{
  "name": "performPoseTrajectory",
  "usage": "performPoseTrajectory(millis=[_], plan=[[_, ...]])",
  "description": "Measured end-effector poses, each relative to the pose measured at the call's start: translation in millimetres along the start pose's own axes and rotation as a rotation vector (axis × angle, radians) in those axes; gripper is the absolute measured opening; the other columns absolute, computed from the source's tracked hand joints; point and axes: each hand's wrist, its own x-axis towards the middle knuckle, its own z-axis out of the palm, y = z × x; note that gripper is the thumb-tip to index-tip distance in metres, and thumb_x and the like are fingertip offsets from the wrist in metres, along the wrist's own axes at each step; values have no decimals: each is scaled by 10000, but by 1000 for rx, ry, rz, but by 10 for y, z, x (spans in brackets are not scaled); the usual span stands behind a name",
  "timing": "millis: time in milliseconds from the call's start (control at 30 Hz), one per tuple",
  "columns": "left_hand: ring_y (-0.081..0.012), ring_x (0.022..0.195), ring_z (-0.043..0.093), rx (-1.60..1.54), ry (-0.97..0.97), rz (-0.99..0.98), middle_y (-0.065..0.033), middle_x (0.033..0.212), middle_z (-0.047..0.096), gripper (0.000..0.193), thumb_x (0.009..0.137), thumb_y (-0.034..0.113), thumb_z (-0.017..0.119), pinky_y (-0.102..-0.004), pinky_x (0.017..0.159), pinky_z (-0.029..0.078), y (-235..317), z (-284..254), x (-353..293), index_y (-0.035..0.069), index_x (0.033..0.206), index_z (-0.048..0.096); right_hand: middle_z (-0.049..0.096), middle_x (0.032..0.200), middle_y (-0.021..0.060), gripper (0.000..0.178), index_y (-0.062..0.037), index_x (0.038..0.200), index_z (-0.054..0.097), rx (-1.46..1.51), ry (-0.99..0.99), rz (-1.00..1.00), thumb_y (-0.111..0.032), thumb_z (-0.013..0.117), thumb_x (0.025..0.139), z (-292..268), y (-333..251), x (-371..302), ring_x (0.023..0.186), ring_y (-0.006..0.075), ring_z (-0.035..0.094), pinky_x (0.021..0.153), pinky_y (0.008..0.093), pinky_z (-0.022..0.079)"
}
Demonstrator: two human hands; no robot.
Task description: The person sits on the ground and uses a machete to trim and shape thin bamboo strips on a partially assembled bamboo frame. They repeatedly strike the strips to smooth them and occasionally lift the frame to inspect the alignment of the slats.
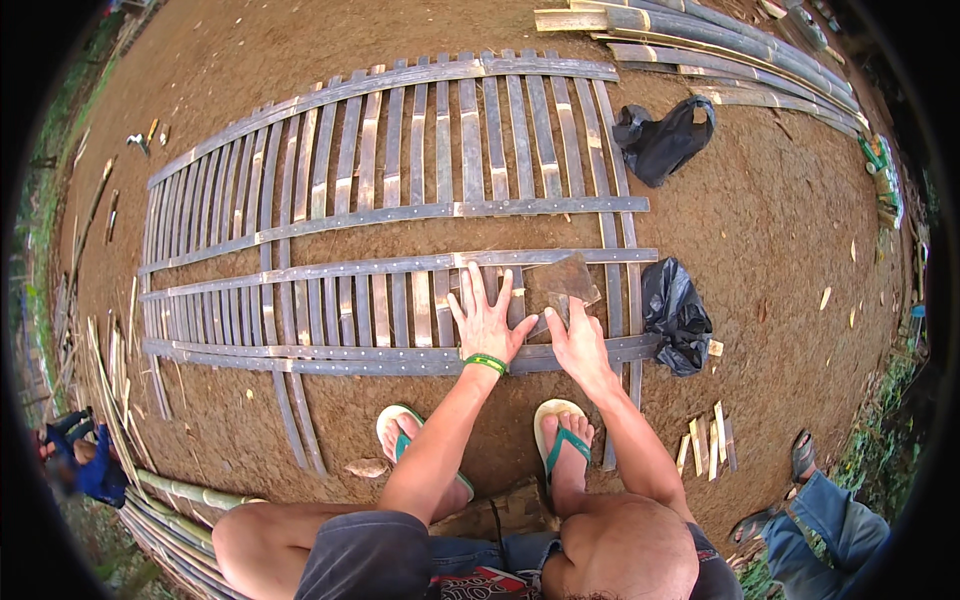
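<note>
A fence-like panel of split bamboo slats (443, 308) lies flat on the ground in front of me, its long rails (350, 268) crossing the slats. My left hand (487, 325) rests spread out on the slats of the nearer section, a green and yellow band at its wrist. Close to its right, my right hand (580, 345) is closed at the near end of a broad, flat, rusty-brown cleaver (567, 279), index finger stretched toward the blade. The blade lies over the slats by the middle rail. My fingers hide most of its handle.
Black plastic bags (676, 315) lie by the panel's right end. Bamboo lengths (740, 50) are piled at the far right, with more poles (175, 535) at the lower left. Short bamboo pieces (707, 440) lie right of my feet. Other people are at the lower left and right.
</note>
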Motion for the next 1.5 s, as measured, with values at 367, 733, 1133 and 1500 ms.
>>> performPoseTrajectory(millis=[367, 733, 1133, 1500], plan=[[-404, 1610, 122, -83, 1, 39, -236, 1738, 110, 1012, 823, 584, 777, -662, 1250, 129, -50, 43, -115, 201, 1650, 339, 697, 876, 354, 398, 60, 1264, 565, 17, 43, -39, -245, 631, 1018, 19, 40, -3, 863, 541, 697, 736, 577, 550], [-396, 1613, 114, -75, -6, 70, -230, 1743, 102, 991, 857, 576, 745, -664, 1249, 131, -85, 61, -111, 201, 1663, 305, 705, 900, 351, 398, 59, 1261, 577, -8, 29, -41, -250, 633, 1016, 27, 74, -16, 890, 535, 702, 755, 571, 564], [-386, 1613, 125, -94, -4, 82, -231, 1741, 117, 981, 860, 544, 756, -643, 1258, 128, -111, 76, -108, 192, 1660, 311, 697, 881, 358, 385, 70, 1236, 593, -21, 12, -43, -242, 631, 1013, 24, 22, -7, 874, 533, 703, 741, 572, 561], [-350, 1618, 123, 66, -90, 129, -27, 1763, 156, 893, 971, 564, 600, -758, 1203, 150, -70, 51, -114, 132, 1670, 250, 716, 927, 322, 402, 1, 1328, 549, -123, 7, -260, -242, 627, 1016, -1, -92, 259, 871, 517, 703, 738, 566, 575]])
